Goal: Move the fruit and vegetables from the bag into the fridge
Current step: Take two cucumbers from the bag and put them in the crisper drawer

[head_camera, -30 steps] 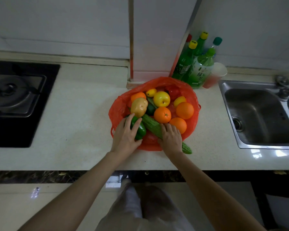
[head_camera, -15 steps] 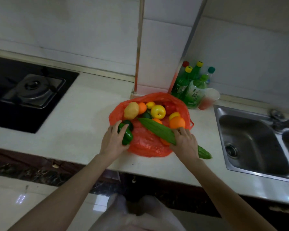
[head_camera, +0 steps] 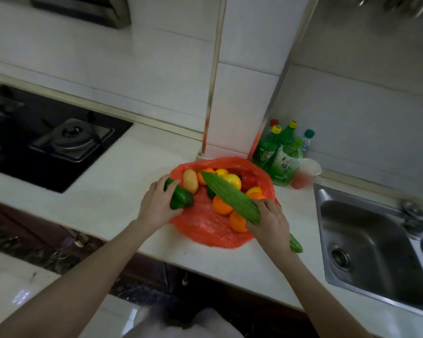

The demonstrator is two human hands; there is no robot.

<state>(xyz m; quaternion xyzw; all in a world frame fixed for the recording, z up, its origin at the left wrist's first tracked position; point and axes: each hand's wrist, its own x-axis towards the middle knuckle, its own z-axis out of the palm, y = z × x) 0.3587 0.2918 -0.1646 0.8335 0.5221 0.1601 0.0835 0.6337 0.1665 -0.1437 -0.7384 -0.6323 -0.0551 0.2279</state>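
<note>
An open red plastic bag (head_camera: pixel 206 230) lies on the white counter, holding oranges (head_camera: pixel 221 205), yellow fruit (head_camera: pixel 233 181), a potato (head_camera: pixel 190 181) and a red piece at the back. My left hand (head_camera: pixel 156 203) grips a green pepper (head_camera: pixel 178 196) at the bag's left edge. My right hand (head_camera: pixel 269 222) grips a long ridged green gourd (head_camera: pixel 232 196), which slants over the fruit; its lower tip sticks out past my wrist. No fridge is in view.
Green drink bottles (head_camera: pixel 282 156) and a plastic cup (head_camera: pixel 305 173) stand behind the bag by a tiled pillar. A steel sink (head_camera: pixel 366 247) lies to the right, a black gas hob (head_camera: pixel 59 140) to the left. The counter's front edge (head_camera: pixel 205 262) runs just below the bag.
Both hands have lifted their vegetables: the pepper has come up to the bag's left edge, and the gourd now hangs slanted above the fruit. The camera has tilted up.
</note>
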